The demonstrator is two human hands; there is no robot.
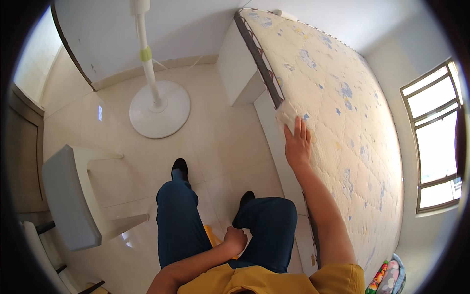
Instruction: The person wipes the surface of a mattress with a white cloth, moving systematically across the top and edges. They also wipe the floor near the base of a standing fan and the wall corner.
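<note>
A quilted mattress (352,121) with blue and yellow prints lies on a white bed frame (270,121) to the right. My right hand (298,145) rests with spread fingers on its near edge, touching a pale, bunched piece of cloth or cover (287,112); whether the fingers grip it is unclear. A dark edging (257,55) runs along the mattress side beyond that spot. My left hand (236,239) is curled into a loose fist between my knees, and nothing shows in it.
A white fan stand (159,110) with a round base stands on the tiled floor ahead. To the left is a stool (71,198) with a grey seat, near a wooden door (25,154). A window (435,136) is at the right. Folded colourful bedding (389,275) lies at lower right.
</note>
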